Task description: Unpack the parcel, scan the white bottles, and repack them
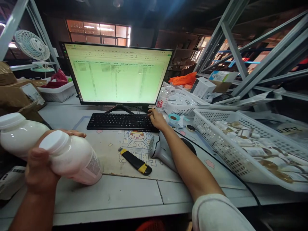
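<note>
My left hand (42, 170) is wrapped round a white-capped plastic bottle (79, 160) with a label on its side, tilted at the table's left front. Beside it, behind my hand, is a second white bottle (21, 136); whether my hand also bears it, I cannot tell. My right hand (157, 119) reaches over the right end of the black keyboard (115, 122), fingers bent slightly and apart, nothing visible in them. Under my right forearm lies a grey barcode scanner (162, 152). A black and yellow utility knife (134, 160) rests on the desk mat between my hands.
A monitor (117, 77) with a spreadsheet stands behind the keyboard. On the right, a white perforated basket (214, 141) holds several packed items. A tape roll (173, 118) and a drink bottle (163, 98) stand near it. Cardboard boxes (19, 93) and a fan (32, 45) are at left.
</note>
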`<state>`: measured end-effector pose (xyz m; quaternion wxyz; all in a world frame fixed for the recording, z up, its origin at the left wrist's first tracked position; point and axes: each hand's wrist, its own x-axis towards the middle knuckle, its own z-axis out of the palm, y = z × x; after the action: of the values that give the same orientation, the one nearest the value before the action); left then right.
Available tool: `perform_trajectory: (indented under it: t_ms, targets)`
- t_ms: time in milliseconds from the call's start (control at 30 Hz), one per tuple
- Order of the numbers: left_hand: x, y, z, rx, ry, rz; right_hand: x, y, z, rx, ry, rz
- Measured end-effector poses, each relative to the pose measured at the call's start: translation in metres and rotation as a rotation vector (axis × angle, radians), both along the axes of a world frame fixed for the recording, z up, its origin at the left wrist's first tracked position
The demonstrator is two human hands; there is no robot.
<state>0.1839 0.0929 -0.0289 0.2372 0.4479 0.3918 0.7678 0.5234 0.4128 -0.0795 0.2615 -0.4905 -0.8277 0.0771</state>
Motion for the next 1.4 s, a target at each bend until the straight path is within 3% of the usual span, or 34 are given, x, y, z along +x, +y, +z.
perform_trajectory:
  t_ms: [500, 800, 1000, 1200, 1400]
  targets:
    - [0.003, -0.001, 0.003, 0.005, 0.001, 0.028, 0.003, 0.008, -0.011, 0.008, -0.017, -0.051]
    - [0.0, 0.0, 0.0, 0.012, 0.008, -0.006, 0.003, -0.003, 0.005, 0.03, 0.087, -0.055]
    - [0.001, 0.0, 0.002, 0.009, -0.034, 0.02, 0.006, -0.004, 0.006, 0.028, 0.082, -0.103]
    - [-0.001, -0.002, 0.0, 0.002, -0.017, 0.025, 0.008, -0.002, 0.005, -0.104, -0.004, -0.078]
    - [-0.004, 0.0, -0.002, -0.014, 0.038, 0.023, 0.006, -0.008, 0.007, -0.101, -0.032, -0.106]
